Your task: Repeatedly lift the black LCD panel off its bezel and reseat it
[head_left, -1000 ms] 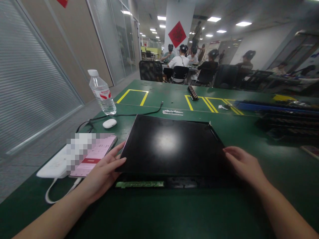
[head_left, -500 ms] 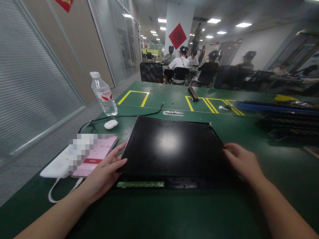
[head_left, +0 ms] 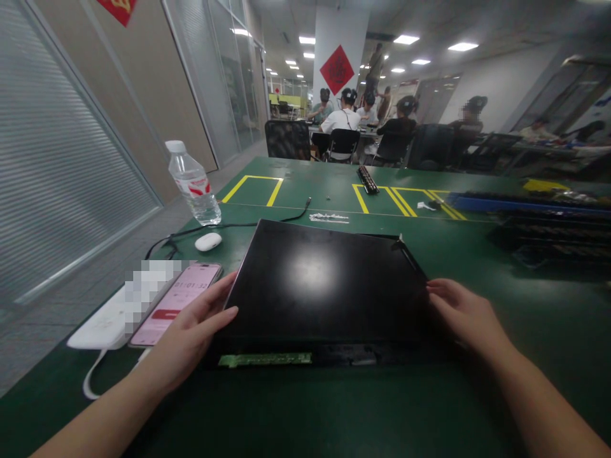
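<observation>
Black panel (head_left: 315,286) lies over a dark frame (head_left: 413,259) on the green worktop (head_left: 305,413); the left hand (head_left: 193,331) grips its left edge, thumb on top; the right hand (head_left: 463,310), fingers bent, meets the right side, its hold impossible to tell; a phone (head_left: 165,313) lies beside the left hand.

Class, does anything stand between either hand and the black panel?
Nothing visible blocks the left hand, which holds the black panel by its left edge. At the right hand, darkness hides whether the black rim comes between.
</observation>
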`<state>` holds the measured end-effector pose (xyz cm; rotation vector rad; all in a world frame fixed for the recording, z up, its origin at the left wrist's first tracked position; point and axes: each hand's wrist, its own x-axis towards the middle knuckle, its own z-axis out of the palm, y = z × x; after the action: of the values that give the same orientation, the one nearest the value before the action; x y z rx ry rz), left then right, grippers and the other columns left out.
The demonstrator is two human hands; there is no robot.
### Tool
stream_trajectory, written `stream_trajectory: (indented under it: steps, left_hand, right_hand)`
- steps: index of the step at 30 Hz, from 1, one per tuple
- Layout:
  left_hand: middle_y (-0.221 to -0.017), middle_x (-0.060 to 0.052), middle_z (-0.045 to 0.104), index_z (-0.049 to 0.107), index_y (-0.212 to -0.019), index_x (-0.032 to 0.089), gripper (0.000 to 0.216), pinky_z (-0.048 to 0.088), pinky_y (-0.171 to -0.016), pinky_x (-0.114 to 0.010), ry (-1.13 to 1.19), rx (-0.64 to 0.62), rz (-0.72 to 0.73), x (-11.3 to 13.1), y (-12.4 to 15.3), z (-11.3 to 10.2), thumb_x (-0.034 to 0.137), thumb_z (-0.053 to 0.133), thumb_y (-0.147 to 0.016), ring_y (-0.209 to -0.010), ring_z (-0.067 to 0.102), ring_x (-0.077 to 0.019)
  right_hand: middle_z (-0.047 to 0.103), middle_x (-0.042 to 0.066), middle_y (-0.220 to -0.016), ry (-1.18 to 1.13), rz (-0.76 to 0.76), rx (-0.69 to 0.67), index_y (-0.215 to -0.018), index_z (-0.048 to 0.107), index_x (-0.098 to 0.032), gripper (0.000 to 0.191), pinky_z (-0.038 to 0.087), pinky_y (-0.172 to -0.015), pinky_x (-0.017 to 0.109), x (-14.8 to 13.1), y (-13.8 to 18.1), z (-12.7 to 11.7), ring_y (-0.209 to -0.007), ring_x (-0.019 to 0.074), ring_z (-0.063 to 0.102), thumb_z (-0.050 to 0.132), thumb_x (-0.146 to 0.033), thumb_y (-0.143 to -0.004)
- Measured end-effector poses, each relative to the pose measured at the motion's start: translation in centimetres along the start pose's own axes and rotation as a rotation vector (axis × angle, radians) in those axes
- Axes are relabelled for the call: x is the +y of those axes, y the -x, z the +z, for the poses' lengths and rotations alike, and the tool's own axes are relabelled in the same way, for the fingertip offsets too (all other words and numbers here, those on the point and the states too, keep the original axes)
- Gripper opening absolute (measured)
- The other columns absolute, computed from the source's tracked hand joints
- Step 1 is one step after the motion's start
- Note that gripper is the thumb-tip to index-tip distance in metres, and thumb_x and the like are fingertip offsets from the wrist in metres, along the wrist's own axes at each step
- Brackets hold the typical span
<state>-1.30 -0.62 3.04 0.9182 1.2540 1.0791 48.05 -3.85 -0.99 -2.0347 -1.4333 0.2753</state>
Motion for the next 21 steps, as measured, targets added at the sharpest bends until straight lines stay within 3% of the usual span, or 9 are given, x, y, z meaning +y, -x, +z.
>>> stream_trajectory:
  steps: [2,4,8,14,21]
  left_hand:
    - [-0.178,-0.003,0.05,0.087,-0.12,0.034,0.058,0.03,-0.136,-0.048,-0.046,0.025,0.046,0.1,0.1,0.0,0.037,0.103,-0.065,-0.167,0.034,-0.0436]
    - [-0.182,-0.002,0.044,0.087,-0.117,0.034,0.055,0.029,-0.136,-0.049,-0.083,0.04,0.059,-0.1,0.1,0.0,0.035,0.103,-0.064,-0.169,0.031,-0.0437]
    - [-0.182,0.002,0.043,0.088,-0.116,0.037,0.052,0.029,-0.136,-0.048,-0.116,0.028,0.05,-0.8,-0.1,-0.2,0.041,0.102,-0.066,-0.169,0.03,-0.0431]
    - [-0.181,-0.004,0.045,0.09,-0.105,0.033,0.038,0.025,-0.137,-0.049,-0.091,0.036,0.008,-0.7,-0.2,0.0,0.039,0.1,-0.069,-0.17,0.029,-0.0409]
    - [-0.182,-0.005,0.042,0.089,-0.106,0.031,0.042,0.03,-0.136,-0.052,-0.19,0.035,-0.019,-1.0,-1.0,-0.4,0.043,0.096,-0.066,-0.171,0.026,-0.0427]
  right_hand:
    - [0.086,0.009,-0.099,-0.006,0.006,0.002,-0.102,0.078,-0.029,0.04,0.065,-0.089,0.054,-0.1,0.0,0.0,-0.093,0.0357,0.081,0.063,-0.057,-0.078]
    - [0.086,0.01,-0.101,0.002,0.024,-0.007,-0.102,0.078,-0.029,0.041,0.064,-0.091,0.055,-0.3,0.0,-0.2,-0.097,0.0372,0.081,0.062,-0.058,-0.077]
    - [0.086,0.01,-0.104,0.032,0.06,-0.036,-0.102,0.078,-0.031,0.039,0.064,-0.09,0.056,-0.6,0.1,-0.5,-0.097,0.0384,0.081,0.062,-0.058,-0.078]
    - [0.086,0.011,-0.106,-0.032,0.07,-0.043,-0.104,0.078,-0.029,0.042,0.063,-0.094,0.056,-0.5,0.0,-0.5,-0.101,0.0381,0.08,0.064,-0.057,-0.076]
    - [0.086,0.01,-0.107,-0.132,0.143,-0.056,-0.103,0.077,-0.03,0.038,0.064,-0.088,0.052,0.0,-0.2,-0.4,-0.101,0.0367,0.08,0.068,-0.053,-0.074]
